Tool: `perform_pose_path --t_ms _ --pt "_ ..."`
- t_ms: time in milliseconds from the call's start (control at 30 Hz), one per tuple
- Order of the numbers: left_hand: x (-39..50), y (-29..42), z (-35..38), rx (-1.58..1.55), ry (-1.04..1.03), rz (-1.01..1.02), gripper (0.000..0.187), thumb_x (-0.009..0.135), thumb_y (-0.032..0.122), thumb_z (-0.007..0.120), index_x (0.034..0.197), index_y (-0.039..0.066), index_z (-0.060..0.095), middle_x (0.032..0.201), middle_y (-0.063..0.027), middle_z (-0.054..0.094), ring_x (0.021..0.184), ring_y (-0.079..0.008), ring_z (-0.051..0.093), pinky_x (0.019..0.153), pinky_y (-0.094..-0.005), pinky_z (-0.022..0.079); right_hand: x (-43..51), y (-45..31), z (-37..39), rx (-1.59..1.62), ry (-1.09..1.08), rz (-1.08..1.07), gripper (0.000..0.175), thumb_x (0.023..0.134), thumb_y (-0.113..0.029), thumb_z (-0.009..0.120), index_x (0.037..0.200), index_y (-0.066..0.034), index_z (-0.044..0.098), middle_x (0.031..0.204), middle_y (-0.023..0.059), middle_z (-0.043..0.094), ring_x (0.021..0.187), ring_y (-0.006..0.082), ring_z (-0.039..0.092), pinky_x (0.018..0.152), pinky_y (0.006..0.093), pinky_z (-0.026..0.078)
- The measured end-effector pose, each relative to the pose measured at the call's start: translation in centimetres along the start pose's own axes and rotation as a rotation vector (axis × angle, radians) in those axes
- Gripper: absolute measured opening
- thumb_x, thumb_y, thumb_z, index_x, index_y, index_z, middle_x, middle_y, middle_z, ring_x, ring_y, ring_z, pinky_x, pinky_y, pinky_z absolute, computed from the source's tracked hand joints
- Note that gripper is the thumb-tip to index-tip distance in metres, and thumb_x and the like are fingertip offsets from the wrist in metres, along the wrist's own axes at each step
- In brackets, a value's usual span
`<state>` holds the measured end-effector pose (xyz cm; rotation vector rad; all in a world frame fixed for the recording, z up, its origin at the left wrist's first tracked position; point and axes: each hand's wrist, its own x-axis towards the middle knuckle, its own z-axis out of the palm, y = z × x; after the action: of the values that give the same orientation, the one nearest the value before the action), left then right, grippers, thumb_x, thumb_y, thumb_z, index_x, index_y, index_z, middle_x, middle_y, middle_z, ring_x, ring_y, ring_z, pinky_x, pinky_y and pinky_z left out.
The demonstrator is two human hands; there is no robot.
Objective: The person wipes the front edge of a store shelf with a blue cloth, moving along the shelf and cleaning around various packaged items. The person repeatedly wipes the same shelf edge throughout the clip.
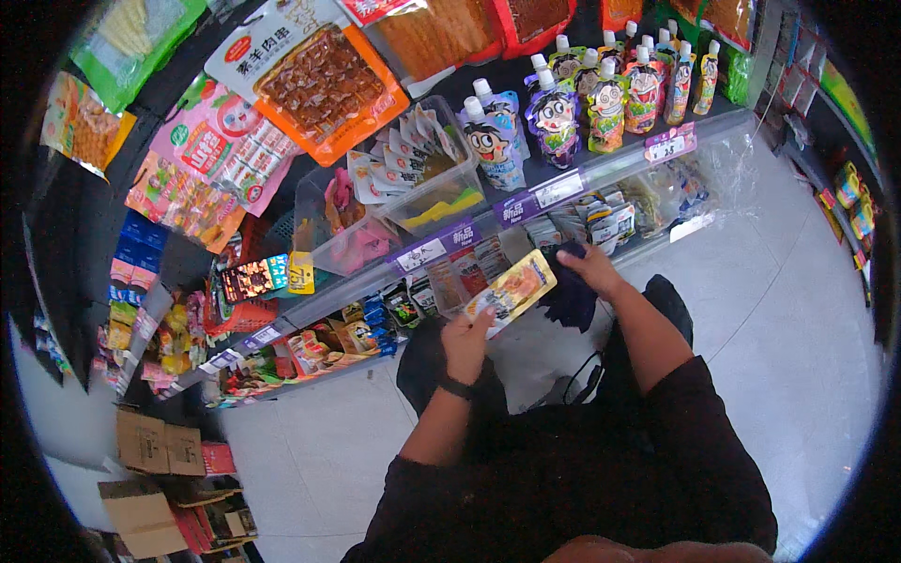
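Observation:
A long yellow and white snack packet (517,285) is held at its lower left end by my left hand (466,345), which wears a dark wristband. In my right hand (591,271) is a crumpled dark cloth (569,299), which hangs down beside the packet's upper right end. Both hands are in front of the lower shelf, where small snack packets (468,271) stand in rows. Above them, on the upper shelf, a clear plastic bin (429,204) holds white sachets, and spouted drink pouches (552,119) stand to its right.
A clear shelf edge with price tags (559,188) runs across above my hands. Large snack bags (317,84) hang over the upper shelf. A red plastic basket (243,317) is at the left, with cardboard boxes (144,517) at the lower left. Another shelf (820,183) is at the far right.

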<state>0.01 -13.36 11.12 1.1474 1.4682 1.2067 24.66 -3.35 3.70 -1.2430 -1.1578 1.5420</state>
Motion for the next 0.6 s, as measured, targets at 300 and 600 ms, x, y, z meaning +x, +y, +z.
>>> perform_pose_path --t_ms 300,600 --pt "0.7 18.0 -2.4 0.306 0.207 0.599 0.016 0.084 0.01 0.064 0.094 -0.003 0.066 0.078 -0.0016 0.065 0.068 -0.0058 0.057 0.06 -0.0235 0.047 0.2 -0.1 -1.1 0.062 0.081 0.007 0.042 0.079 -0.033 0.07 0.104 -0.0003 0.059 0.085 0.0064 0.064 0.073 0.013 0.06 0.067 0.0287 0.049" --pt "9.9 29.2 1.2 1.303 0.306 0.893 0.032 0.076 0.027 0.061 0.076 -0.005 0.063 0.07 -0.026 0.058 0.069 -0.0363 0.061 0.065 -0.0431 0.049 0.7 0.6 -1.4 0.088 0.098 -0.057 0.038 0.079 -0.032 0.07 0.098 -0.0001 0.061 0.084 0.0071 0.065 0.073 0.0144 0.06 0.068 0.0294 0.048"
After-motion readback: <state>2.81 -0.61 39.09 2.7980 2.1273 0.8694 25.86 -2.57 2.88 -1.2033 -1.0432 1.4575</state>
